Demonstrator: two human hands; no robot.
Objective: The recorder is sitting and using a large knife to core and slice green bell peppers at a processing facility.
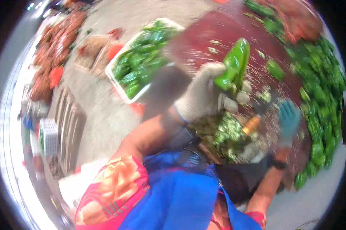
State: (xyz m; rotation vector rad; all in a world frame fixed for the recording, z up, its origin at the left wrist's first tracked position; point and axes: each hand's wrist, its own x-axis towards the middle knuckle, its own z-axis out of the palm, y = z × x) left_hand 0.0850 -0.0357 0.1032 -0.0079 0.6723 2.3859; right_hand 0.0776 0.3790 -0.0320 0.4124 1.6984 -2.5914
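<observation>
My left hand (203,92), in a white knit glove, grips a glossy green pepper (236,64) between thumb and curled fingers, above a dark red tabletop (201,37) strewn with pale seeds. Lower right, my right hand (289,119) wears a teal glove and is blurred; its fingers look extended over the tabletop, with nothing plainly held. Between the hands lies an orange handle (251,125), apart from both; a blurred grey part beyond it may be a blade. Pale green pepper scraps (229,129) are heaped close to my body. A green pepper piece (275,70) rests farther out.
Many green peppers (319,115) are piled along the table's right side, below a red mesh sack (299,20). A white container (111,69) full of green peppers stands at left. Red mesh sacks (58,43) and a slatted stack (71,132) stand on the floor (101,97).
</observation>
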